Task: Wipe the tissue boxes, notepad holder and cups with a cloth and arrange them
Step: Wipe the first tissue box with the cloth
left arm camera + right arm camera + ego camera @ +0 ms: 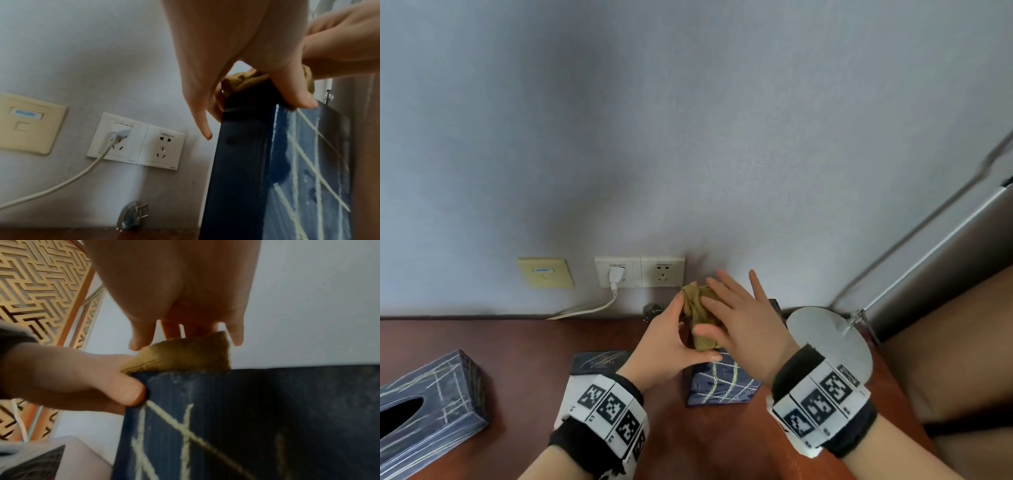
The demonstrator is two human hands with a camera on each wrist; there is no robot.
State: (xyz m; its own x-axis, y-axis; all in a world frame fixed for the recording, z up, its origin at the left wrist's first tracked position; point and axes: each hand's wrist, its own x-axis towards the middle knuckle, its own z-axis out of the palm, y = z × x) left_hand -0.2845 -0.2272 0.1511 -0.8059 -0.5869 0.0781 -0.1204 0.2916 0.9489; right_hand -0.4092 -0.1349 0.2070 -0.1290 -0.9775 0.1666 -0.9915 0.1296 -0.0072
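A dark blue tissue box [722, 380] with pale crossing lines stands on end on the reddish wooden table [524, 349], close to the wall. My left hand [671, 346] grips its top corner, thumb on the front face [298, 97] and fingers down the side. A folded mustard cloth [697, 305] lies on the box's top end [185, 353]. My right hand [739, 315] presses the cloth from above with straight, spread fingers [236, 335]. A second tissue box [431, 404] of the same pattern lies flat at the left edge, its slot facing up.
Another dark patterned box [599, 363] sits behind my left wrist. A round silver lamp base [828, 339] stands to the right of the box. Wall sockets [640, 275] with a white cable [585, 308] and a loose plug [133, 214] lie behind. A brown seat [945, 359] borders the right.
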